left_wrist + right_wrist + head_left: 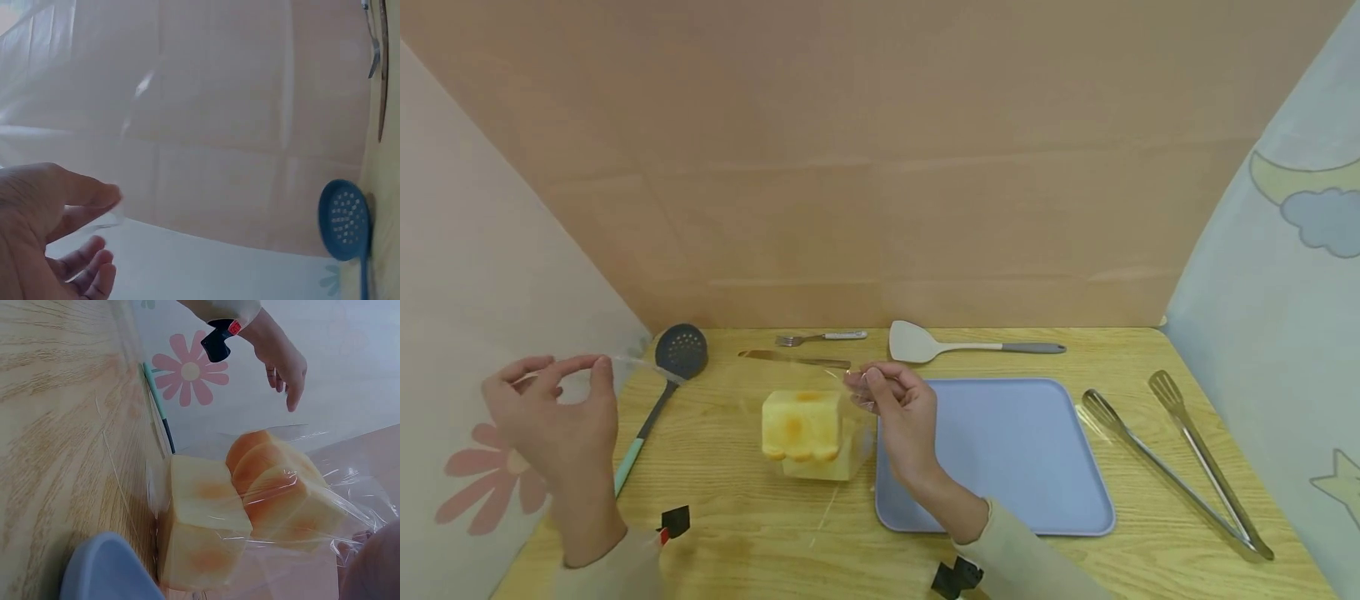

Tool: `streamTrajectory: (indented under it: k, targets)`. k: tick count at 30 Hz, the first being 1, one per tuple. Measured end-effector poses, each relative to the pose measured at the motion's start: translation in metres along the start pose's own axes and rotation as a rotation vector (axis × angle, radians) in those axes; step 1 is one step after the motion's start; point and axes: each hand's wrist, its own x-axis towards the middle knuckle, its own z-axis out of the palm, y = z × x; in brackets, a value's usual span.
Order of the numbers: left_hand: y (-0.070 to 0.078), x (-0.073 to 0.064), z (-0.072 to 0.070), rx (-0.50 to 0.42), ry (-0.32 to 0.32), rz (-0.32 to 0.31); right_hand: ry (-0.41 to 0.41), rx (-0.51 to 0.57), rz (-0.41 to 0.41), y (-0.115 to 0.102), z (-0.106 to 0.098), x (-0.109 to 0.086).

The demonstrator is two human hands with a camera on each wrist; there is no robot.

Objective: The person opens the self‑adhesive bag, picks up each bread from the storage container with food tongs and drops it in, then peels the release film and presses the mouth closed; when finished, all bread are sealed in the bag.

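Observation:
A pale yellow bread loaf (801, 425) with browned patches sits left of the tray, with clear plastic film (294, 519) over and around it. My left hand (561, 408), raised at the left, pinches an edge of the film between thumb and forefinger; its other fingers are loosely bent in the left wrist view. To the right of the loaf, my right hand (910, 421) pinches a gathered part of the film, above the tray's left edge. The film stretches between both hands. Whether it is a sheet or a bag I cannot tell.
A blue tray (1000, 458) lies right of the loaf, with metal tongs (1195, 467) beyond it. Behind are a knife (793, 359), a small fork (820, 337) and a white spatula (917, 342). A slotted skimmer (681, 350) lies at the left. Walls stand around the table.

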Motion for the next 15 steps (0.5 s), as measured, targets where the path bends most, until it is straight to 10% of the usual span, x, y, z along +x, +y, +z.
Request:
streamTrajectory:
  k: [5, 15]
  targets:
    - [-0.017, -0.004, 0.013, 0.137, -0.232, -0.097, -0.001, 0.005, -0.003, -0.001, 0.000, 0.000]
    - [-0.067, -0.014, 0.044, 0.337, -0.550, -0.077, -0.003, 0.025, 0.011, -0.001, 0.000, 0.000]
